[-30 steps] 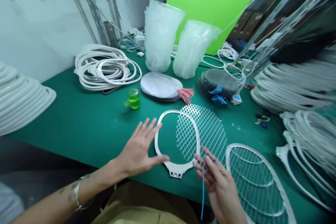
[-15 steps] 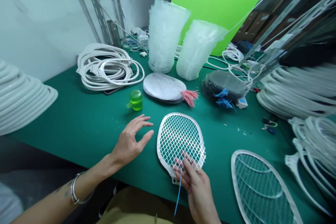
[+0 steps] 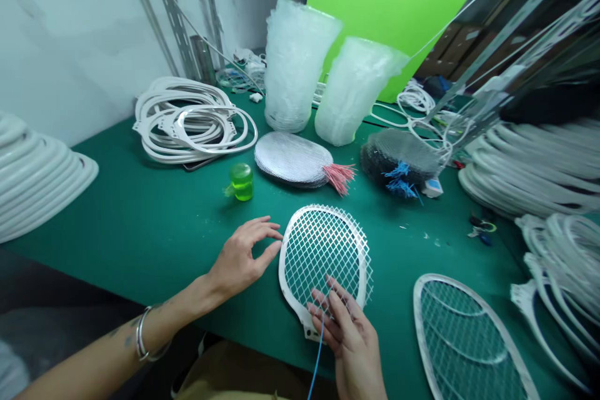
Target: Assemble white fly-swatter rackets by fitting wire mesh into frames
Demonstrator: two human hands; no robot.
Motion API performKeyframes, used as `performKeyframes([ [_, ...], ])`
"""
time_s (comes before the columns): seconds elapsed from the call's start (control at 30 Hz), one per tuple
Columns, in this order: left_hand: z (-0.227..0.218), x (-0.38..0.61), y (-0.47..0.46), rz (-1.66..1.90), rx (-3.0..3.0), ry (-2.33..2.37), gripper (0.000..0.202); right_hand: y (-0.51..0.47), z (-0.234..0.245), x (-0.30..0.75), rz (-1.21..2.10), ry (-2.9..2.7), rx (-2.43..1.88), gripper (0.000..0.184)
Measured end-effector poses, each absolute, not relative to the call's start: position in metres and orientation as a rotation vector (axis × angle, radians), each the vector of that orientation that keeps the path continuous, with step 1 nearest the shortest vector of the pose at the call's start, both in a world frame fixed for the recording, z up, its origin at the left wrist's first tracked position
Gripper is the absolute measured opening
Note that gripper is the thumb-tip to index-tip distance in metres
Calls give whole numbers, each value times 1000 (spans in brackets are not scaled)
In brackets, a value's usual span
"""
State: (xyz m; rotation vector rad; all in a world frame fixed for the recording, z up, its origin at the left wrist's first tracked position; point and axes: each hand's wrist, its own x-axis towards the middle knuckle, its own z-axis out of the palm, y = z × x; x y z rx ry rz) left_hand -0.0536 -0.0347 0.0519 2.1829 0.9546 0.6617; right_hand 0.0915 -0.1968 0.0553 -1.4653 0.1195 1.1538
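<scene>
A white oval racket-like frame [image 3: 283,272] lies on the green table in front of me. Over it is a diamond-patterned metal mesh [image 3: 328,244], whose right edge sticks out past the frame's rim. My right hand [image 3: 349,337] grips the mesh's lower end, thumb on top. From this end a thin blue wire [image 3: 317,356] hangs down toward me. My left hand [image 3: 248,256] is open, palm toward the frame, with its fingertips close to the left rim; I cannot tell whether they touch it.
Behind are a mesh stack with pink wires [image 3: 293,159], a dark mesh stack with blue wires [image 3: 398,150] and a green jar [image 3: 242,182]. White frames [image 3: 187,122] lie back left, with more stacked at both sides. A meshed frame [image 3: 469,331] lies right. Translucent stacks [image 3: 300,65] stand behind.
My left hand has moved right, up to the frame's left rim. The mesh has shifted slightly up and right over the frame, with my right hand still on it.
</scene>
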Motion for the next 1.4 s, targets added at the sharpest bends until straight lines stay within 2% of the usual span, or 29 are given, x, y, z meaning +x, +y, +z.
performKeyframes([
  [0.3,48,-52,-33,612,2169,975,17,-198,46,92,1164,205,-1466,83],
  [0.6,53,-46,-35,570,2156,952,21,-197,44,97,1199,229,-1461,77],
  [0.7,61,-34,-38,442,2200,769,30,-197,42,100,1235,241,-1442,74],
  [0.8,58,-18,-42,216,2410,584,54,-197,41,102,1245,234,-1417,73],
  [0.9,42,-6,-46,77,2614,612,71,-196,39,102,1248,242,-1414,72],
  [1.1,22,-2,-47,38,2824,657,61,-206,43,105,1315,194,-1374,61],
  [1.2,25,-3,-45,0,2876,643,56,-228,54,119,1474,80,-1441,57],
  [1.3,28,-2,-44,-38,2909,626,56,-244,70,138,1582,-224,-1716,59],
  [1.33,28,-2,-44,-45,2913,626,57,-244,74,144,1510,-393,-1845,57],
  [1.4,28,-2,-46,-55,2911,639,58,-234,78,153,1131,-818,-2067,47],
])
